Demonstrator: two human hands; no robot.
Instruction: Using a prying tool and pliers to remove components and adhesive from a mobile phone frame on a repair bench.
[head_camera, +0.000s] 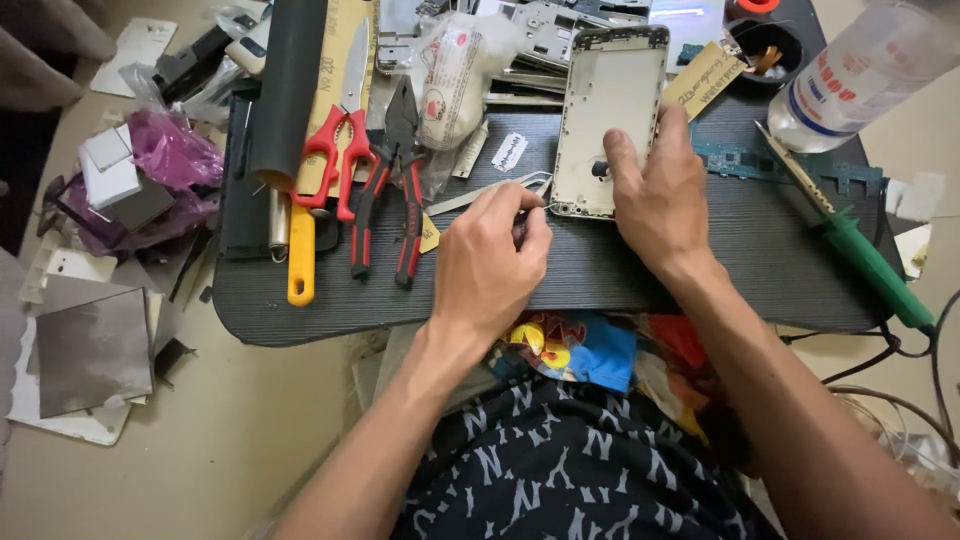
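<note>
Pressing down, right hand (655, 195) lies flat-fingered on phone frame (608, 120), long axis toward the table's (560, 285) far edge; left hand (488, 262) pinches thin tool (530, 211) at the frame's near-left corner.

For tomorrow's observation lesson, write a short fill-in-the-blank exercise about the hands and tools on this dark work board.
1. The right hand presses down on a pale phone ____.
2. The left hand holds a thin tool at the frame's lower ____ corner.
3. The scissors beside the pliers have ____ handles.
4. The soldering iron at the right has a ____ handle.

Missing words: frame; left; red; green
</note>
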